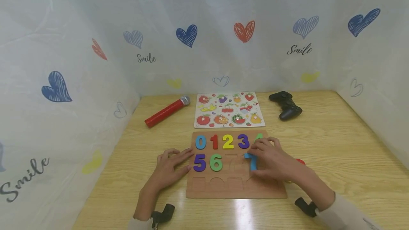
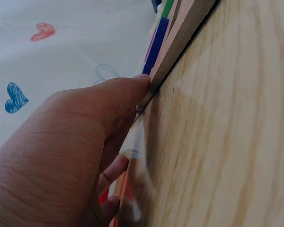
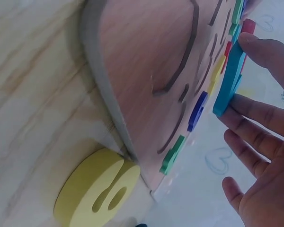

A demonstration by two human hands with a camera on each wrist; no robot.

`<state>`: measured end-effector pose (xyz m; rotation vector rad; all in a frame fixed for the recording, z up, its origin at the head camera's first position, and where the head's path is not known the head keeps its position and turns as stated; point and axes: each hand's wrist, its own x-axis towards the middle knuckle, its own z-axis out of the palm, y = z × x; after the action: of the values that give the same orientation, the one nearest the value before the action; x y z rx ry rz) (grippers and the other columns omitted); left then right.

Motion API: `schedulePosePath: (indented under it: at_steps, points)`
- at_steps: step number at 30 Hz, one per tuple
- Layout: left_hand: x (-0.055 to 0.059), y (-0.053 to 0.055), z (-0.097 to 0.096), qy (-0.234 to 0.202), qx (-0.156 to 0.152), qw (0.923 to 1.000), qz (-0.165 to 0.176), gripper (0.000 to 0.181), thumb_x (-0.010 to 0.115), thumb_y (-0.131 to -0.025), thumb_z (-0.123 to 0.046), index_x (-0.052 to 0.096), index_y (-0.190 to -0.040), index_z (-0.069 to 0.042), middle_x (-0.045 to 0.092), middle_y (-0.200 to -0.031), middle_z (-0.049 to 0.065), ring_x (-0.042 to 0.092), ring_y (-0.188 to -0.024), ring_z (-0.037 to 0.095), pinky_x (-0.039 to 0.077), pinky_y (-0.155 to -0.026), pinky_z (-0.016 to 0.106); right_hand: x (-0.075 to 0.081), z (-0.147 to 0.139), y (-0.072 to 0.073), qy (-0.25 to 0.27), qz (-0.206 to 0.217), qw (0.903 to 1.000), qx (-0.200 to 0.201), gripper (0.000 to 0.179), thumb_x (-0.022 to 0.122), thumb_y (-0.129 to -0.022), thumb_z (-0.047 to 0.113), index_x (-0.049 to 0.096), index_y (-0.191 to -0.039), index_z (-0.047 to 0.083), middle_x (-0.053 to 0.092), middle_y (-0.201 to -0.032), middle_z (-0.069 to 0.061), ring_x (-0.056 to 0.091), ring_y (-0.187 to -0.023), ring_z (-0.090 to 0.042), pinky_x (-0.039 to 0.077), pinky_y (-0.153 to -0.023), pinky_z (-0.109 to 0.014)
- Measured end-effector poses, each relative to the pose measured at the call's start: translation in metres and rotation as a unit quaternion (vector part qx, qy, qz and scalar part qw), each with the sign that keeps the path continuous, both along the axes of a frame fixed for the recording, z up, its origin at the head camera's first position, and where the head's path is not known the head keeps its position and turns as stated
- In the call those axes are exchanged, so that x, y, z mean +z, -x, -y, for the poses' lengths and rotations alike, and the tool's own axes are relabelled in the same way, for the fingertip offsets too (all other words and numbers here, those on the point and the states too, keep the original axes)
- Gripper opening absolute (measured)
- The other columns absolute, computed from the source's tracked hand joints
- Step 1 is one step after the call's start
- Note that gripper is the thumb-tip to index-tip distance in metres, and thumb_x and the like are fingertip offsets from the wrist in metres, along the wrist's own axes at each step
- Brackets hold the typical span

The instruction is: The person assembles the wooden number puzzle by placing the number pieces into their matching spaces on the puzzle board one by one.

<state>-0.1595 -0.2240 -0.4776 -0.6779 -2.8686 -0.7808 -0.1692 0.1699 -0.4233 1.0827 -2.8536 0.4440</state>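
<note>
A wooden number puzzle board (image 1: 236, 191) lies on the table. Seated in it are 0 to 4 in the top row, with a purple 5 (image 1: 199, 163) and a green 6 (image 1: 216, 162) below. My right hand (image 1: 271, 159) pinches a blue number 7 (image 1: 252, 161) between thumb and fingers. In the right wrist view this blue 7 (image 3: 228, 78) is held above the board's surface. My left hand (image 1: 170, 169) touches the board's left edge with extended fingers; the left wrist view shows its thumb (image 2: 128, 92) against that edge beside the purple 5.
A yellow number piece (image 3: 92, 189) lies beside the board's right side, and a red piece (image 1: 300, 161) shows partly behind my right wrist. Farther back are a fruit puzzle (image 1: 228, 110), a red microphone (image 1: 166, 112) and a black game controller (image 1: 285, 105).
</note>
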Motion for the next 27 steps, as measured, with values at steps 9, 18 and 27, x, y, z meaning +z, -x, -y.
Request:
schedulePosePath:
  at_steps: [9,18,27]
  points:
    - [0.000,-0.001,0.000,-0.001,0.003,1.0000,0.008,0.049,0.062,-0.096,-0.048,0.057,-0.143,-0.034,0.046,-0.150,-0.018,0.038,-0.127,0.023,0.025,-0.092,0.050,-0.003,0.014,0.005,0.006,-0.008,0.9999,0.014,0.050,0.082,-0.079,0.040,0.071,-0.118,0.011,0.062,-0.120,-0.002,0.047,-0.121,-0.028,0.019,-0.103,-0.060]
    - [-0.002,0.001,-0.001,-0.008,-0.001,0.9999,0.009,0.048,0.060,-0.098,-0.048,0.055,-0.144,-0.035,0.045,-0.151,-0.018,0.037,-0.126,0.021,0.023,-0.093,0.050,-0.004,0.026,0.008,0.000,-0.003,0.9998,0.020,0.051,0.082,-0.078,0.040,0.070,-0.119,0.010,0.063,-0.124,-0.006,0.045,-0.125,-0.031,0.017,-0.103,-0.060]
    - [0.000,0.000,-0.001,0.000,0.001,1.0000,0.003,0.049,0.062,-0.097,-0.047,0.057,-0.143,-0.033,0.047,-0.151,-0.016,0.038,-0.126,0.022,0.024,-0.092,0.051,-0.005,0.037,0.010,-0.008,0.017,0.9997,0.018,0.053,0.080,-0.080,0.043,0.070,-0.121,0.013,0.062,-0.123,-0.001,0.044,-0.126,-0.027,0.018,-0.105,-0.058]
